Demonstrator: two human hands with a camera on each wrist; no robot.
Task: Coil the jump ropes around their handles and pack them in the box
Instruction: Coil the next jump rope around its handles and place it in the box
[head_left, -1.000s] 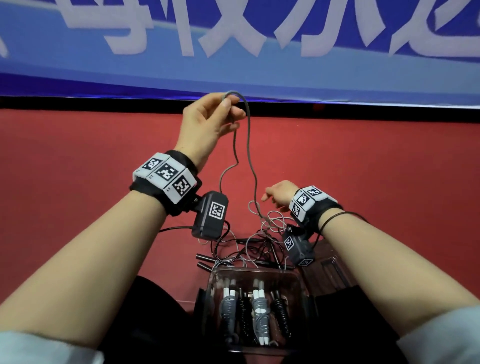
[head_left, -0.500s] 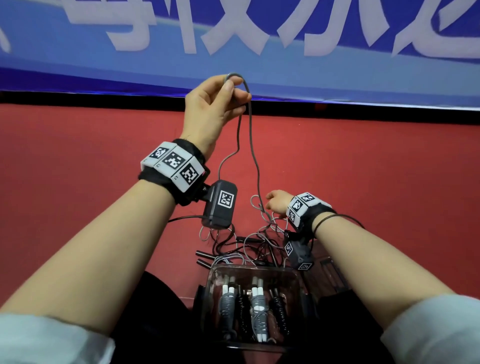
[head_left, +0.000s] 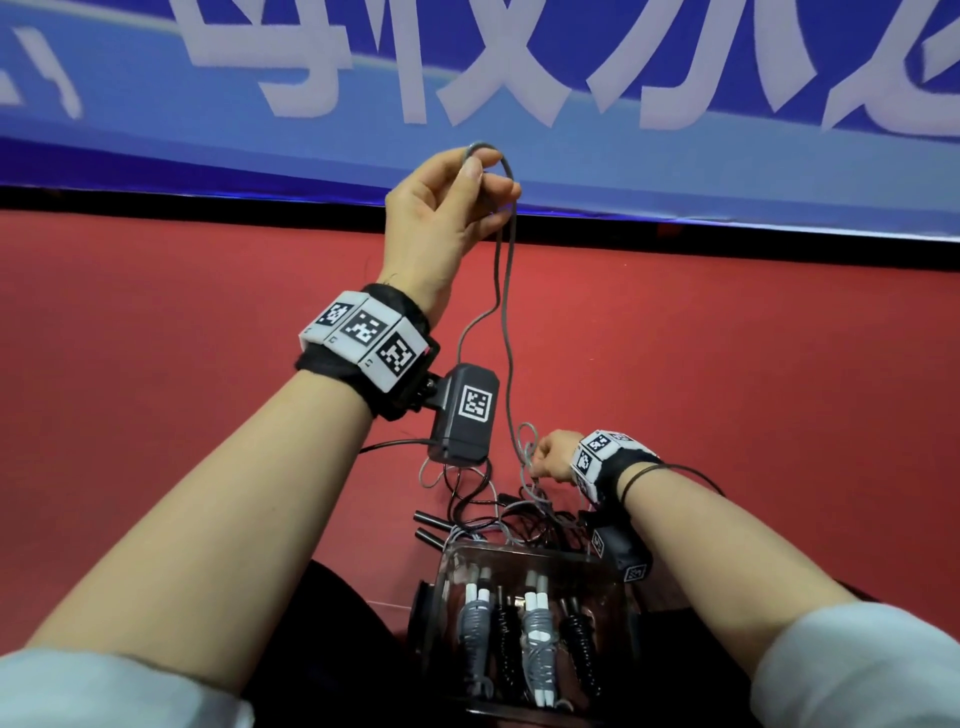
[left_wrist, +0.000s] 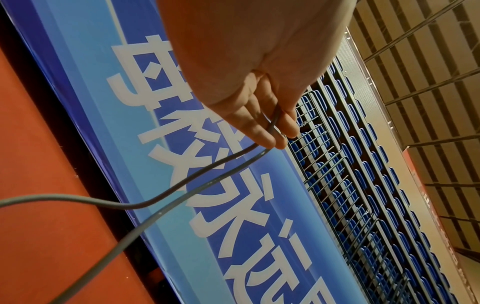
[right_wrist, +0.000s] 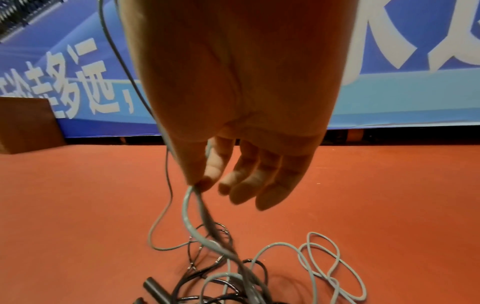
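The grey jump rope (head_left: 506, 312) looks thin, light and floppy, so it bends and tangles easily; a pinch on the cord itself seems the best hold. The left hand (head_left: 441, 218) pinches its top loop, lifted high. The right hand (head_left: 553, 457) pinches the same cord low, just above the tangled pile (head_left: 498, 514) on the red floor (head_left: 727, 364). The clear box (head_left: 530, 623), nearest the person, holds coiled ropes.

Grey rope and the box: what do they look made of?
Grey rope: looks like a thin cord in a smooth matte sheath, plastic or rubber; it bends in soft loops and hangs limp from the left hand. Box: clear hard plastic, glossy; the coiled ropes inside show through its wall.
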